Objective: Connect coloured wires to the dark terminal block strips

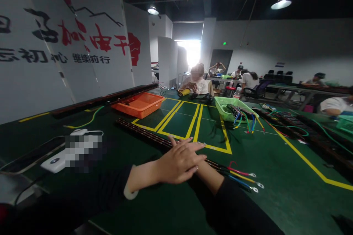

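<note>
My left hand (176, 163) lies across my right hand, palm down, with its fingers stretched out and apart. Much of my right hand (174, 141) is covered by it; the part that shows has straight fingers. Both hands rest over a long dark wire harness (146, 130) on the green table. At its right end, red, yellow and blue wires (242, 176) finish in metal ring terminals. Neither hand appears to grip anything. A white band circles my left wrist.
An orange basket (138, 107) and a green basket (220, 107) with wired harnesses stand farther back. Yellow tape (176, 117) marks the tabletop (275, 198). At left lie a white device (52, 163) and a phone (30, 154). A person (202, 86) sits across the table.
</note>
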A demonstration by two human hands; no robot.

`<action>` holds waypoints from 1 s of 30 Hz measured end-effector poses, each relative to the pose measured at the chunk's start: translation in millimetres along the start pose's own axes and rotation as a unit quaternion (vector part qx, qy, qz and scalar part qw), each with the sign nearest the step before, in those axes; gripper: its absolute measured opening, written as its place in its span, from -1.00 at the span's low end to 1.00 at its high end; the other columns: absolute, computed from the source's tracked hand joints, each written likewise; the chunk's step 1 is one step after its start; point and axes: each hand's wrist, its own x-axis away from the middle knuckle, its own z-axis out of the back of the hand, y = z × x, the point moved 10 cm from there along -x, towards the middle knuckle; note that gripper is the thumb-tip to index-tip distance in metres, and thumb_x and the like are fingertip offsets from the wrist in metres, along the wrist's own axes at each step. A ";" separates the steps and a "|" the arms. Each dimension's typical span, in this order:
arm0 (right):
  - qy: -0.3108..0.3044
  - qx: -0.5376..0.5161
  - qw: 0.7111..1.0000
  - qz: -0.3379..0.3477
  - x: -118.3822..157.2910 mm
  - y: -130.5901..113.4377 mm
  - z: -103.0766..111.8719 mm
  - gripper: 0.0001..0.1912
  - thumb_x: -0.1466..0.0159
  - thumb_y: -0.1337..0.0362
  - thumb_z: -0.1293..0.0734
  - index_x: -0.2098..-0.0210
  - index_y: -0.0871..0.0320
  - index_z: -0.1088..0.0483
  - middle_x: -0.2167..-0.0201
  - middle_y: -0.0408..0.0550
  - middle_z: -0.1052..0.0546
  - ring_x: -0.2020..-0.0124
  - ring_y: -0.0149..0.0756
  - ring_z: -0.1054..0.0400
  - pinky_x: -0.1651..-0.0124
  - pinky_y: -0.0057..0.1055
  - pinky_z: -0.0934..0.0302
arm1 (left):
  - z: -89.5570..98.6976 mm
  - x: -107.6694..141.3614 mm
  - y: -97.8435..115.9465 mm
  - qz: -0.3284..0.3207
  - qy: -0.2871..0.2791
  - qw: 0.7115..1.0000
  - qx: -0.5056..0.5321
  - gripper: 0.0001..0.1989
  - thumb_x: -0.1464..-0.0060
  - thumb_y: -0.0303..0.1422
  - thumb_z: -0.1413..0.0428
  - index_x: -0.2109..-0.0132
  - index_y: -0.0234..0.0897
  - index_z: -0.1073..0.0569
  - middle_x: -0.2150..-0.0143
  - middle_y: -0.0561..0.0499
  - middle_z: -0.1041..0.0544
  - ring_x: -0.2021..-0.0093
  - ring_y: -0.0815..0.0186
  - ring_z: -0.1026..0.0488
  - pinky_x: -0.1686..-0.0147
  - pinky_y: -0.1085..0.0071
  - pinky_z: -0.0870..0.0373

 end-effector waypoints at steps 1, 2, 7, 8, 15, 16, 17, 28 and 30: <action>-0.012 0.000 1.000 0.012 -6.8 -9.1 -4.9 -0.35 -0.22 0.10 -0.29 -0.25 0.06 -0.06 0.12 0.08 -0.50 0.06 -0.02 -0.35 0.02 -0.11 -0.20 | 0.6 -8.4 18.7 -0.034 0.017 0.999 0.019 -0.59 -0.14 -0.38 0.04 -0.14 -0.31 -0.26 -0.24 -0.19 -0.23 -0.30 0.21 -0.05 -0.29 0.08 0.04; -0.022 -0.001 0.999 0.024 -12.7 -18.0 -8.3 -0.29 -0.19 0.09 -0.32 -0.25 0.13 -0.05 0.15 0.10 -0.51 0.07 -0.04 -0.36 0.02 -0.15 -0.21 | 1.5 -15.4 35.4 -0.067 0.030 0.997 0.038 -0.59 -0.14 -0.38 0.04 -0.14 -0.31 -0.27 -0.24 -0.19 -0.24 -0.30 0.21 -0.05 -0.30 0.08 0.07; 0.020 -0.054 0.995 0.077 -9.8 -43.8 17.7 -0.25 -0.19 0.05 -0.32 -0.23 0.33 -0.05 -0.03 0.21 -0.39 -0.09 -0.12 -0.23 -0.20 -0.17 -0.02 | -4.1 -24.0 78.2 -0.142 -0.040 0.978 0.145 -0.63 -0.16 -0.37 0.05 -0.12 -0.13 -0.33 -0.24 -0.03 -0.26 -0.29 0.23 -0.10 -0.32 0.12 0.15; 0.036 -0.066 0.993 0.087 -0.7 -41.2 28.8 -0.27 -0.19 0.05 -0.32 -0.22 0.30 -0.06 -0.08 0.19 -0.36 -0.13 -0.13 -0.18 -0.24 -0.15 0.04 | -5.5 -20.5 77.7 -0.135 -0.060 0.976 0.162 -0.63 -0.16 -0.38 0.05 -0.11 -0.12 -0.35 -0.23 -0.03 -0.29 -0.27 0.23 -0.13 -0.31 0.15 0.14; 0.054 -0.077 0.993 -0.077 100.0 95.9 92.6 -0.64 -0.22 0.14 -0.29 0.06 0.21 -0.32 0.09 0.10 -0.43 0.04 -0.17 -0.30 -0.04 -0.20 -0.19 | -22.1 -1.0 47.1 0.017 -0.111 0.949 0.294 -0.64 -0.17 -0.43 0.12 -0.05 -0.32 -0.41 0.03 -0.21 -0.50 -0.03 0.15 -0.40 -0.13 0.19 -0.19; 0.031 -0.087 0.988 -0.123 115.8 118.8 94.1 -0.66 -0.22 0.09 -0.29 0.15 0.22 -0.36 0.16 0.09 -0.45 0.12 -0.19 -0.34 0.04 -0.24 -0.23 | -30.3 -2.1 44.6 0.053 -0.120 0.934 0.334 -0.66 -0.17 -0.42 0.12 -0.03 -0.31 -0.42 0.08 -0.19 -0.52 0.02 0.17 -0.42 -0.08 0.22 -0.24; 0.001 -0.106 0.981 -0.160 130.7 136.4 92.4 -0.65 -0.21 0.05 -0.28 0.21 0.23 -0.38 0.21 0.07 -0.46 0.18 -0.21 -0.35 0.11 -0.28 -0.25 | -40.5 -3.6 43.8 0.088 -0.130 0.913 0.377 -0.68 -0.18 -0.40 0.11 0.01 -0.29 -0.43 0.12 -0.16 -0.52 0.06 0.20 -0.43 -0.03 0.26 -0.27; -0.143 -0.065 0.965 -0.209 171.6 138.9 55.9 -0.69 -0.23 0.06 -0.27 0.44 0.18 -0.41 0.54 -0.13 -0.45 0.50 -0.40 -0.26 0.44 -0.49 0.05 | -172.3 -2.5 67.5 0.388 -0.126 0.451 0.793 -0.61 -0.11 -0.12 -0.01 0.09 -0.38 -0.36 0.17 -0.23 -0.49 0.20 0.23 -0.49 0.02 0.14 -0.28; -0.131 -0.038 0.965 -0.223 168.5 135.5 55.3 -0.70 -0.25 0.10 -0.26 0.47 0.17 -0.41 0.54 -0.13 -0.45 0.50 -0.41 -0.26 0.45 -0.49 0.07 | -178.4 2.8 59.4 0.426 -0.077 0.401 0.807 -0.60 -0.11 -0.12 -0.03 0.06 -0.37 -0.34 0.11 -0.25 -0.47 0.16 0.20 -0.48 -0.03 0.11 -0.25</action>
